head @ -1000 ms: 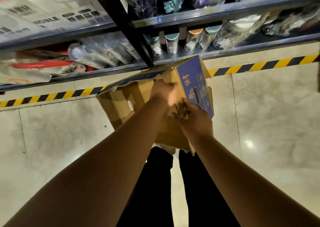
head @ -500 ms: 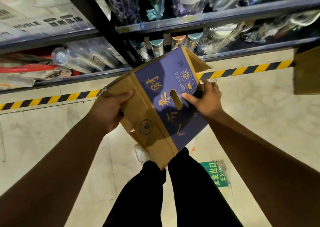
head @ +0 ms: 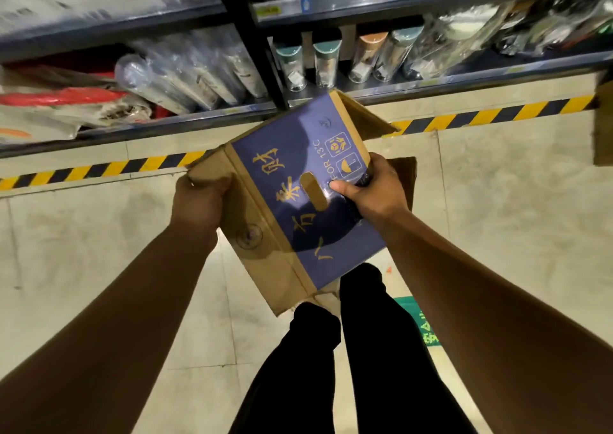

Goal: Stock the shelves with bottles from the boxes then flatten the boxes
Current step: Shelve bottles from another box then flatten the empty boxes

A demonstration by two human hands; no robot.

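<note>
Holding: cardboard box (head: pixel 285 221) in both hands, clear of the floor, tilted, blue printed panel uppermost, between the knees and the shelving.
Left hand (head: pixel 199 201): fingers curled round the plain brown left edge, clamped on the box.
Right hand (head: pixel 374 191): thumb pressed on the blue panel just beside the oval hand-hole, fingers wrapped over the right edge, clamped on the box.
Box edges: far-end flaps open, one raised toward the shelving, another jutting out behind the right hand; near corner hanging over the legs (head: pixel 365 350) in black trousers.
Bottom shelf (head: pixel 431 85): metal lip just past the raised flap as seen from above, contact with it not clear.
Bottles (head: pixel 326 65): capped, clear, standing upright in a row behind that lip, right of the black upright (head: pixel 252 35).
Left bay: clear-wrapped goods (head: pixel 185 68) lying on their sides, ends near the shelf front.
Hazard tape (head: pixel 99 168): yellow-and-black stripe along the foot of the shelving, passing behind the box.
Floor (head: pixel 497 218): pale tiles open to the left and right of both arms; green sticker (head: pixel 421 320) just beside the right leg.
Right margin: second brown box (head: pixel 603 125), cut off by the frame, well apart from the right hand.
</note>
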